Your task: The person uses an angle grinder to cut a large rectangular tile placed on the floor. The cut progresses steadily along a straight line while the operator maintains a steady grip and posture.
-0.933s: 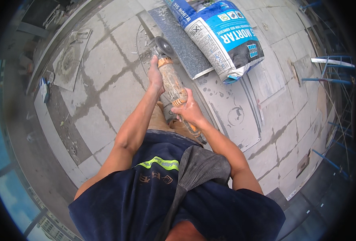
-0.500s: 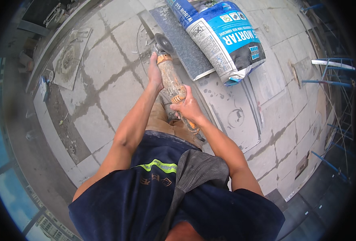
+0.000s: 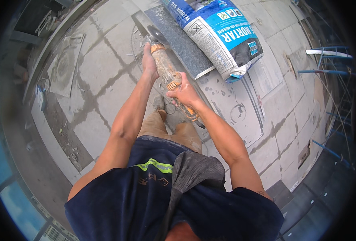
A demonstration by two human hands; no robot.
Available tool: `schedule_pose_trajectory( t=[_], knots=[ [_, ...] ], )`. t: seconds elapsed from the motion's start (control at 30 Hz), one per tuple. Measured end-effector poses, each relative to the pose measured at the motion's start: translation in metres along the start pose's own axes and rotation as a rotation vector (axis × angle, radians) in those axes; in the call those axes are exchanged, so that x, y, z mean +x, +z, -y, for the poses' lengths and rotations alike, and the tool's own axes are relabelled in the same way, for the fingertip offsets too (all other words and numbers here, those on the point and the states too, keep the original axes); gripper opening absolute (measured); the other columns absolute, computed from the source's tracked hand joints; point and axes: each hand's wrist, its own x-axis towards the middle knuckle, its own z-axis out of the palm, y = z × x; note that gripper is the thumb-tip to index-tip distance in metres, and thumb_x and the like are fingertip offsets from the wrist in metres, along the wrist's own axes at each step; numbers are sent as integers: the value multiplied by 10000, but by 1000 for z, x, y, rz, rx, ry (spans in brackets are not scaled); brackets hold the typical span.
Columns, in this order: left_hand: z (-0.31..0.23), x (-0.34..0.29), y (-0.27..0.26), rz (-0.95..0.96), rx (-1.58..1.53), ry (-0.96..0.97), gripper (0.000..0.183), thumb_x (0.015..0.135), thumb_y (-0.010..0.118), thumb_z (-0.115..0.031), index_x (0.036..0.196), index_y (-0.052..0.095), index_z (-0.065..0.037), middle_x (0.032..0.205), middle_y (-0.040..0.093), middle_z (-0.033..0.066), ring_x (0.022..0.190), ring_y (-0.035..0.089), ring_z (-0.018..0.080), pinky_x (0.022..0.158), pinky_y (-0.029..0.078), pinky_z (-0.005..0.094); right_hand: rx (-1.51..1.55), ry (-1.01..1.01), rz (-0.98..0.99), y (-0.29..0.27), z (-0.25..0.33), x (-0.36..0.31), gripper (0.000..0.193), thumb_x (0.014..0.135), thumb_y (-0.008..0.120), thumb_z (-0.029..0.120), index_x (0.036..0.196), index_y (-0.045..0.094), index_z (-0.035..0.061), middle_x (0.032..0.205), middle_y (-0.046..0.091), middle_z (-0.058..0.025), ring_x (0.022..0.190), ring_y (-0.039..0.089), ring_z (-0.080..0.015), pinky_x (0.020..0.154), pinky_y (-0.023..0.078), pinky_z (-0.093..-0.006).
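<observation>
A large dust-caked angle grinder (image 3: pixel 166 66) with orange parts is held in front of me in both hands. My left hand (image 3: pixel 149 62) is closed at its front end, beside the gear head; some of its fingers are hidden. Around the rear handle my right hand (image 3: pixel 184 91) is wrapped. The grinder's dark round disc (image 3: pixel 157 34) points away from me, near the left edge of a dark speckled stone slab (image 3: pixel 178 38). Whether the disc touches anything or spins, I cannot tell. On the slab lies a blue, white and black bag (image 3: pixel 222 38).
Large grey paving slabs (image 3: pixel 101 74) with damp joints surround me. A stained board (image 3: pixel 65 64) lies at left, next to a rubble-filled strip (image 3: pixel 61 124). A pale slab (image 3: pixel 234 104) is right of the grinder. Blue metal bars (image 3: pixel 322 72) stand at far right.
The view has shifted slightly, so bag and slab appear a little farther up and left. The grinder and both hands moved the same way. More of my legs and one foot shows.
</observation>
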Motion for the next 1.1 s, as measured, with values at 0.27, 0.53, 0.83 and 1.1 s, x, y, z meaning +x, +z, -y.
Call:
schedule_pose_trajectory(
  t=[0.27, 0.53, 0.83, 1.1],
  knots=[
    [15, -30, 7, -15, -3, 14, 691, 1048, 447, -684, 1151, 663, -36, 865, 679, 118, 713, 686, 247, 632, 592, 438, -16, 5, -3, -5, -12, -24, 865, 842, 825, -6, 1533, 309, 61, 977, 708, -129, 588, 657, -167, 486, 530, -338],
    [28, -45, 7, -17, 20, 13, 679, 1063, 424, -665, 1119, 671, -35, 847, 681, 119, 698, 686, 249, 623, 591, 433, 14, 17, -3, -8, -23, -42, 901, 830, 838, 18, 1553, 301, 42, 950, 730, -140, 595, 668, -171, 529, 543, -340],
    [44, -45, -6, 11, 30, -2, 730, 1042, 418, -701, 1184, 649, -24, 872, 695, 143, 728, 713, 272, 668, 617, 444, 11, 29, 17, -13, -36, -55, 919, 839, 829, 25, 1563, 265, 48, 930, 725, -127, 585, 658, -172, 504, 531, -346],
    [51, -55, -3, -18, 8, 16, 691, 1050, 434, -672, 1122, 660, -23, 823, 693, 132, 677, 702, 262, 619, 601, 433, -16, 53, 18, -16, -30, -67, 921, 841, 828, 33, 1561, 254, 54, 977, 713, -130, 606, 661, -171, 508, 539, -340]
  ],
)
